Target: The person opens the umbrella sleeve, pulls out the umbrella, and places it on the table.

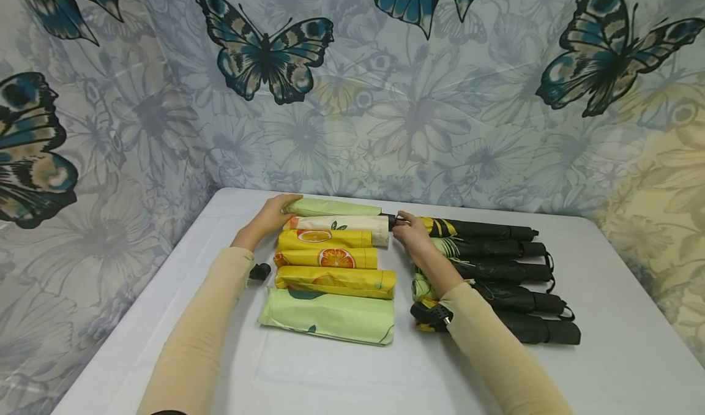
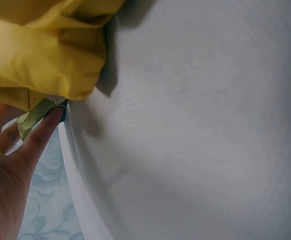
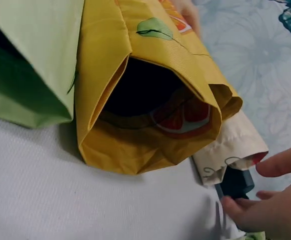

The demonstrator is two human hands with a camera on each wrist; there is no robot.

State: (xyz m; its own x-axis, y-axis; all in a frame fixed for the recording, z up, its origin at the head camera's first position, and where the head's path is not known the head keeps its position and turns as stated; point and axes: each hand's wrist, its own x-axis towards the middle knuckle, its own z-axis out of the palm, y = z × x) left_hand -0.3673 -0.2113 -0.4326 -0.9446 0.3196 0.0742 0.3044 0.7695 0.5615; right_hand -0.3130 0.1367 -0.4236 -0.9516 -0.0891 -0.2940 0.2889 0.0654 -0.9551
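At the back of the table lies a folded light green umbrella [image 1: 333, 207]. My left hand [image 1: 270, 215] holds its left end, and in the left wrist view the fingers [image 2: 38, 137] lie against green fabric. My right hand [image 1: 414, 236] is at the right end of the back rolls. There its fingers close around a black end piece [image 3: 235, 181] beside a cream printed umbrella [image 1: 344, 223]. Which roll this black piece belongs to is hard to tell. Nearer stand yellow orange-slice umbrellas [image 1: 325, 258] and a wider light green one [image 1: 330, 317] in front.
To the right, several black folded umbrellas [image 1: 512, 271] lie in a row, with wrist straps at their right ends. A black handle [image 1: 432, 314] sits under my right forearm, and a black knob [image 1: 260, 272] by my left sleeve. Butterfly-print cloth [image 1: 352, 127] hangs behind the white table [image 1: 308, 372].
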